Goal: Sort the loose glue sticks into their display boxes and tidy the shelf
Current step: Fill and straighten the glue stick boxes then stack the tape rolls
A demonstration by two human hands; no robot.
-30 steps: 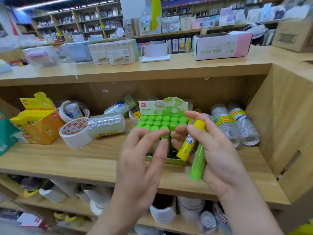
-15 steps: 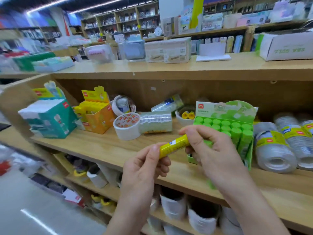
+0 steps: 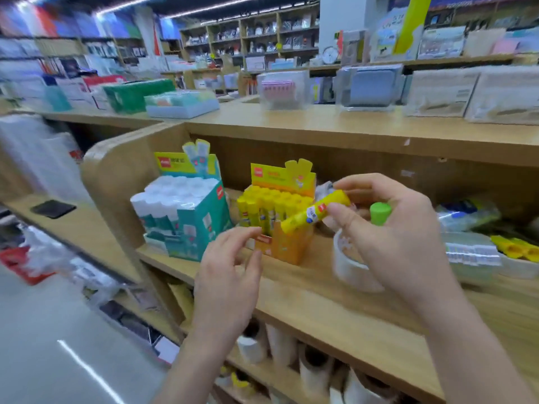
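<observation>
My right hand (image 3: 390, 234) pinches a yellow glue stick (image 3: 313, 213) that lies slanted just above the right side of the orange display box (image 3: 287, 243), which is full of yellow sticks. The same hand also holds a green glue stick (image 3: 380, 213) against its palm, cap end showing. My left hand (image 3: 230, 275) hovers below and in front of the orange box, fingers loosely curled, holding nothing. A teal display box (image 3: 189, 225) of white-capped sticks stands to the left of the orange one.
A roll of white tape (image 3: 347, 263) lies on the wooden shelf (image 3: 335, 304) behind my right hand. Wrapped tape packs and a bowl with yellow caps (image 3: 519, 255) sit at the right. More tape rolls fill the lower shelf. The shelf's rounded end panel (image 3: 116, 182) is left.
The view has swung left from the green box to the orange box. My left hand let go of the yellow stick, and my right hand carried it up over the orange box.
</observation>
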